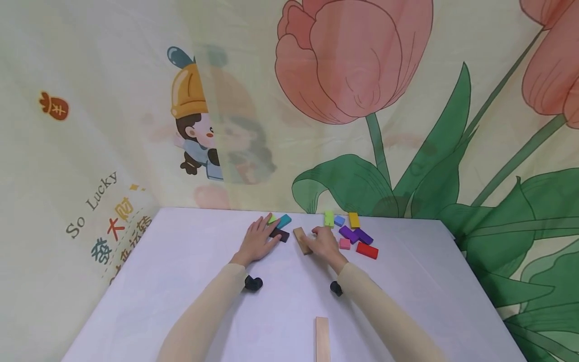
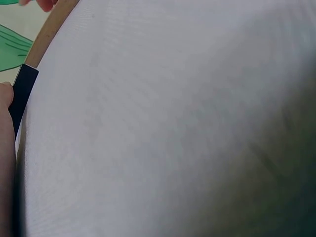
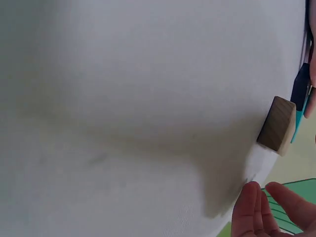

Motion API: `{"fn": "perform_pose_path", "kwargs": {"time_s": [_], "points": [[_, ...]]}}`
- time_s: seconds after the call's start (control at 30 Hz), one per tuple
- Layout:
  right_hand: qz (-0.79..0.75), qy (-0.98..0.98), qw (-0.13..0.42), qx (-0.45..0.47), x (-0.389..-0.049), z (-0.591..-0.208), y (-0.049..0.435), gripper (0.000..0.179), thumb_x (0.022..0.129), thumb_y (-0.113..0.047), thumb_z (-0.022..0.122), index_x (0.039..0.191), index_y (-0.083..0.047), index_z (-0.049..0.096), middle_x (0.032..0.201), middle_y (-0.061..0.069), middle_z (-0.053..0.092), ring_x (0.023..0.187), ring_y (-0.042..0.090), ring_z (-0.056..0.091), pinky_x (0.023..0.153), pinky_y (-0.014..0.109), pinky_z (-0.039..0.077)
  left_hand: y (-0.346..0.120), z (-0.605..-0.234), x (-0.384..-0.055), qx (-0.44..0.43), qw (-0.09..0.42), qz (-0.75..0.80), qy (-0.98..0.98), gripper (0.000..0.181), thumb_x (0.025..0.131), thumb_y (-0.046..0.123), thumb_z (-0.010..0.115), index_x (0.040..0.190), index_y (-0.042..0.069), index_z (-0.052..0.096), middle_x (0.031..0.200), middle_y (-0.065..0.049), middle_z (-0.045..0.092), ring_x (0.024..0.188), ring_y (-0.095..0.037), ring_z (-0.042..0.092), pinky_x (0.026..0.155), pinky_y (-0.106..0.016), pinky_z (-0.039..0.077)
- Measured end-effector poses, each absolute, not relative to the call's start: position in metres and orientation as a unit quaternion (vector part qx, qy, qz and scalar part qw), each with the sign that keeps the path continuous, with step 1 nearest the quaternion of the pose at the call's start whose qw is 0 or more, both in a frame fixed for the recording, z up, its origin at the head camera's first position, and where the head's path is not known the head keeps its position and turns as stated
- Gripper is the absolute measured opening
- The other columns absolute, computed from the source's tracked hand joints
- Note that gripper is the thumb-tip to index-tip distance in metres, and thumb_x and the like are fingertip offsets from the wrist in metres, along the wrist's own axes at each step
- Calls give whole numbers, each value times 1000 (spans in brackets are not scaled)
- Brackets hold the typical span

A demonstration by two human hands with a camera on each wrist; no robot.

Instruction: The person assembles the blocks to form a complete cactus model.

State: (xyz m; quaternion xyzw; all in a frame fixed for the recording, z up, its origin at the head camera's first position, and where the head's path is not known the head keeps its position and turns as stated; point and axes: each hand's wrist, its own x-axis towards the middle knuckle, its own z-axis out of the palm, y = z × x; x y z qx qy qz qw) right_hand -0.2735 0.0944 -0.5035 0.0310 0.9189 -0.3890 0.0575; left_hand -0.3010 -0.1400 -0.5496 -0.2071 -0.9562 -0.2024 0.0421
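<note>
My left hand [image 1: 258, 240] lies with straight, spread fingers over a black block [image 1: 282, 235], a teal block [image 1: 284, 221] and a lime green block [image 1: 272, 219], partly hiding them. In the left wrist view its thumb is against the black block [image 2: 24, 91]. A plain wooden block [image 1: 298, 240] rests on the table between the hands. Just right of it is my right hand [image 1: 326, 245], fingers loosely bent. The right wrist view shows a gap between these fingertips and the wooden block [image 3: 277, 126], with nothing held.
Right of the right hand lie a lime block [image 1: 328, 218], a blue block [image 1: 339, 220], a yellow block [image 1: 354, 220], purple blocks [image 1: 348, 234], a pink block [image 1: 345, 244] and a red block [image 1: 367, 250]. A long wooden block [image 1: 322, 339] lies at the near side of the white table [image 1: 407, 301].
</note>
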Motion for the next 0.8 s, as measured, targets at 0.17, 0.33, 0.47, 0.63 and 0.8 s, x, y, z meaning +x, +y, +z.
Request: {"fn": "perform_pose_path", "kwargs": {"time_s": [0.17,0.33,0.47,0.63,0.8], "points": [[-375,925,58,34,-278,-506,87,51,91,-36,69,117,7,64,113,18,63,97,27,58,86,42,54,-139,-548,-298,-210,47,-207,-954,59,102,45,44,155,21,35,162,-13,21,146,-43,18,116,-59,14],[-384,921,54,43,-277,-507,81,30,90,-24,71,102,3,69,95,11,64,84,22,58,68,32,55,-139,-547,-296,-214,56,-205,-954,59,101,45,45,154,21,36,161,-14,23,145,-44,20,115,-60,17],[-393,918,43,35,-276,-505,78,23,89,-18,71,98,3,69,89,10,65,80,22,58,67,32,54,-139,-547,-296,-211,56,-204,-954,59,101,45,46,154,21,37,161,-14,23,145,-43,20,116,-60,16],[-392,919,40,23,-275,-503,73,21,88,-17,72,99,1,67,88,10,65,78,22,58,72,35,53,-139,-548,-297,-210,48,-201,-956,59,101,45,45,154,21,36,162,-13,21,146,-43,19,116,-59,15],[-393,919,26,3,-275,-499,71,23,88,-16,72,104,-1,65,89,10,66,77,22,60,70,37,53,-140,-548,-299,-207,43,-196,-958,59,102,47,42,155,23,33,163,-12,19,147,-42,17,117,-58,14]]}}
